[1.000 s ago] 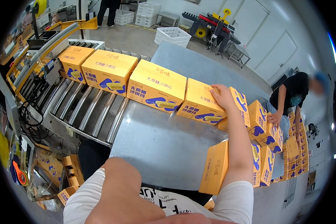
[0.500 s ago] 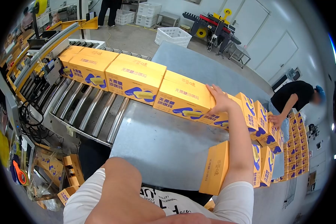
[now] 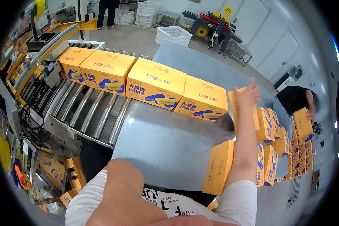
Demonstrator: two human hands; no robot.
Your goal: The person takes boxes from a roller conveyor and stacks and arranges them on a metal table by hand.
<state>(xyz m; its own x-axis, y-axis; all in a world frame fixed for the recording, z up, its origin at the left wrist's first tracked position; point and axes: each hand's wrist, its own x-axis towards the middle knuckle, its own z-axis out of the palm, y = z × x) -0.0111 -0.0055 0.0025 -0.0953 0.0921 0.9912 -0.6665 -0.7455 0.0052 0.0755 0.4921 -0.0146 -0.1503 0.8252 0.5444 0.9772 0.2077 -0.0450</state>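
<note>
My right hand (image 3: 248,94) is at the top of a yellow box (image 3: 234,109) standing on end, its fingers spread and partly beyond the box's upper edge. My forearm hides part of that box. Left of it, a row of yellow cartons ends with a box (image 3: 201,98) lying on the metal table (image 3: 154,150). Another yellow box (image 3: 217,167) stands close to my body, beside my forearm. My left arm is bent across the bottom of the view, and its hand is out of sight.
A roller conveyor (image 3: 92,109) carries boxes at the left. More boxes (image 3: 265,124) stand right of my arm. A co-worker (image 3: 295,100) bends at the right, hands at a box (image 3: 302,123) above a stack (image 3: 299,158). A white crate (image 3: 173,35) stands behind the table.
My right hand has moved right, away from the row, and a box now stands on end beneath it. Boxes along the row have shifted. The co-worker has turned to the stack with a box.
</note>
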